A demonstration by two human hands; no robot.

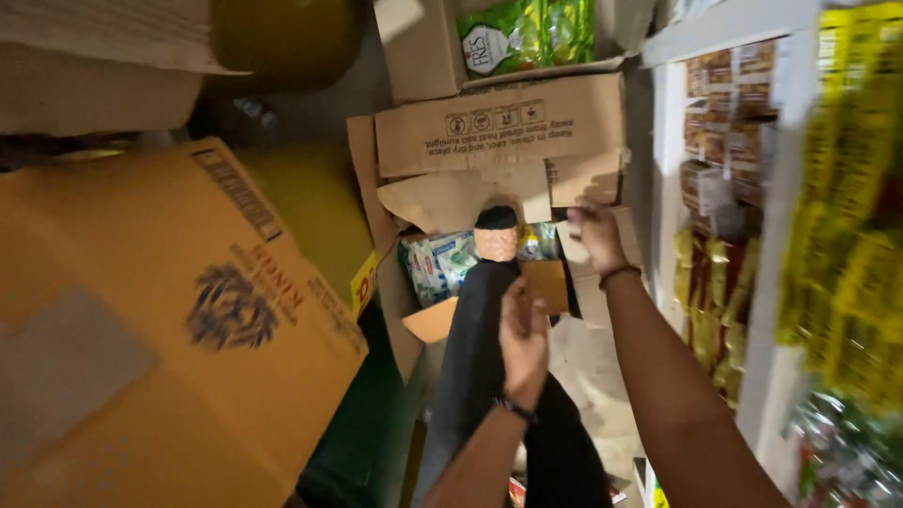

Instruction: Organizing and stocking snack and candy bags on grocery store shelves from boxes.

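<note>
An open cardboard box (393, 282) on the floor holds white and blue packets (435, 263). My right hand (594, 235) reaches forward and grips a pale flap (588, 183) at the box's far right side. My left hand (523, 341) is lower and nearer, its fingers closed on the edge of a small brown cardboard flap (546, 284). My leg in a black trouser (475, 367) stretches forward between the arms. Its foot (496, 240) rests at the box's opening. The view is blurred.
A large yellow-brown carton (160, 329) fills the left foreground. More cartons are stacked behind, one with green packets (527, 33). White shelving (767, 282) on the right carries yellow and red packets (847, 188). A green bin (362, 442) sits beside the leg.
</note>
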